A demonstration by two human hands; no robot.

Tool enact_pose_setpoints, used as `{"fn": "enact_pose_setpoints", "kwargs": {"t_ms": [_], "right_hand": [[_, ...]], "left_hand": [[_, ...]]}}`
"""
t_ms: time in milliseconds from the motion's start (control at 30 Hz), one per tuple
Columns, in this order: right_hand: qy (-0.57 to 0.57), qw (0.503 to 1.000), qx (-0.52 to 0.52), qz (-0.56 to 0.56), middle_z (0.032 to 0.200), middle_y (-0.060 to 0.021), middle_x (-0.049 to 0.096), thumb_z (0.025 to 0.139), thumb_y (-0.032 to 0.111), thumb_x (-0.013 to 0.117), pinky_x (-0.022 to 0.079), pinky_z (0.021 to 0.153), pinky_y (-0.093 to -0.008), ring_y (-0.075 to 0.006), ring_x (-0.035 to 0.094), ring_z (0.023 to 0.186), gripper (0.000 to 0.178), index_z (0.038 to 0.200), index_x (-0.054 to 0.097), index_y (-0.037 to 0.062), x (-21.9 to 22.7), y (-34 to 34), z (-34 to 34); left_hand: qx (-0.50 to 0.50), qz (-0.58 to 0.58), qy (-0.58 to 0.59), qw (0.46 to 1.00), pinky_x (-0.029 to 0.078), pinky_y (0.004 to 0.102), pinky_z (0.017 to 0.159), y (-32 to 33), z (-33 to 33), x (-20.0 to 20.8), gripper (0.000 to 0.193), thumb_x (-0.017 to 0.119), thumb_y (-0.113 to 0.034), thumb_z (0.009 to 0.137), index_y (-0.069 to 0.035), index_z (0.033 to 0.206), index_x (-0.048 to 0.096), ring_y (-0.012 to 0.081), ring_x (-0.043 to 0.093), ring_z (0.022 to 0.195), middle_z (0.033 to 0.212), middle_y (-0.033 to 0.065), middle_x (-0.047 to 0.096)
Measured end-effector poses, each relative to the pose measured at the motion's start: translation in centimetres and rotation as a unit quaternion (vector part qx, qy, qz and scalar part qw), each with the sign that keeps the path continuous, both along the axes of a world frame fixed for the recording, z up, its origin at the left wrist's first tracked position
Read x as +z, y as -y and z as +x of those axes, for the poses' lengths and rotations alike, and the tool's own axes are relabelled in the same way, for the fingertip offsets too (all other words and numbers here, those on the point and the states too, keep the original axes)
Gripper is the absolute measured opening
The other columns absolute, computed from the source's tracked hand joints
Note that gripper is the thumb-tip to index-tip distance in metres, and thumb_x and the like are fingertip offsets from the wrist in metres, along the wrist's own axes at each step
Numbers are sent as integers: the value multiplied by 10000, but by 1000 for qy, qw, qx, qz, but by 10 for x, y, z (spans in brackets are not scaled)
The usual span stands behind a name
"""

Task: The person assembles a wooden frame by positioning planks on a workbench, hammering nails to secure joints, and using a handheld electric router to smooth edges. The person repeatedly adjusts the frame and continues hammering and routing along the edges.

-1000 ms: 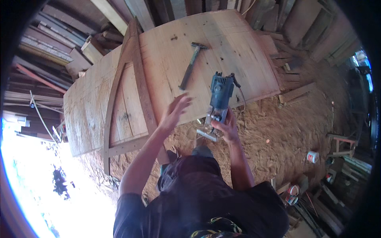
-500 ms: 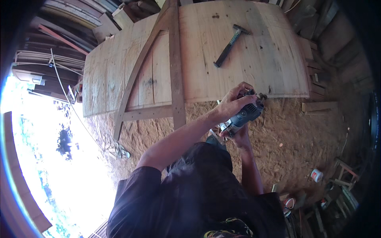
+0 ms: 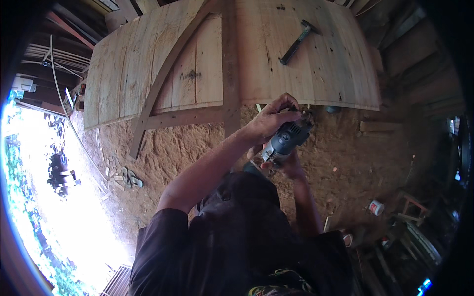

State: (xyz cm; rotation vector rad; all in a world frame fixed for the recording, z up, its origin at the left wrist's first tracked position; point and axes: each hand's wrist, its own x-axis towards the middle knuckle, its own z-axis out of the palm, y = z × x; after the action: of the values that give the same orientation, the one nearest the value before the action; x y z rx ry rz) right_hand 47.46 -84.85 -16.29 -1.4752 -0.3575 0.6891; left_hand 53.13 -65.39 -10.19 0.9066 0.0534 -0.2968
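Above my lap I hold a blue-grey trim router (image 3: 286, 140), tilted so its motor end points up and right and its metal base down and left. My left hand (image 3: 276, 117) is closed at the motor end, thumb stretched across it and fingers curled. My right hand (image 3: 292, 169) holds the base end from below, and the tool hides some of its fingers. Just beyond the tool lies the front edge of a wide wooden panel (image 3: 256, 74). A hammer (image 3: 297, 44) with a dark handle rests on the panel.
A brown wooden frame with a curved brace (image 3: 165, 74) lies over the panel's left part. Sawdust covers the ground (image 3: 182, 148). Sandals (image 3: 131, 178) lie at left, a white tub (image 3: 376, 207) at right. Timber (image 3: 380, 126) lies beyond the panel's right corner.
The view has shifted, so the panel and hammer sit higher in it. Both hands still hold the router, which has moved slightly left and turned a little.
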Motion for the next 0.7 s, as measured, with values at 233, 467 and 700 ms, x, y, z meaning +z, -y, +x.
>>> {"fn": "enact_pose_setpoints", "kwargs": {"t_ms": [233, 467, 700], "right_hand": [[-15, 1000, -15, 7, 1218, -24, 718, 699, 163, 1082, 605, 934, -343, -150, 704, 1082, 714, 1280, 678, 70, 9, -21, -23], [65, 996, -46, -47, 1211, -37, 736, 707, 108, 1065, 629, 953, -373, -167, 722, 1077, 710, 1292, 669, 44, 11, -38, -30], [-61, 970, -207, 108, 1278, -70, 727, 769, 22, 1009, 646, 976, -385, -189, 732, 1121, 690, 1353, 642, 37, 14, -82, 7]], "left_hand": [[-27, 13, 33, 999, 540, 339, 1052, -27, -24, 15, 171, 720, -115, 1061, -88, 1200, 623, 143, 654, 1170, 1216, 44, 663], [-71, 20, 25, 997, 501, 374, 1140, -53, -27, 30, 196, 693, -152, 1097, -85, 1272, 638, 157, 624, 1308, 1347, 60, 673], [213, 337, -24, 917, 505, 430, 1144, -167, 24, -55, 683, 690, -521, 1079, -10, 1517, 575, 270, 632, 1383, 1438, 157, 676]]}}
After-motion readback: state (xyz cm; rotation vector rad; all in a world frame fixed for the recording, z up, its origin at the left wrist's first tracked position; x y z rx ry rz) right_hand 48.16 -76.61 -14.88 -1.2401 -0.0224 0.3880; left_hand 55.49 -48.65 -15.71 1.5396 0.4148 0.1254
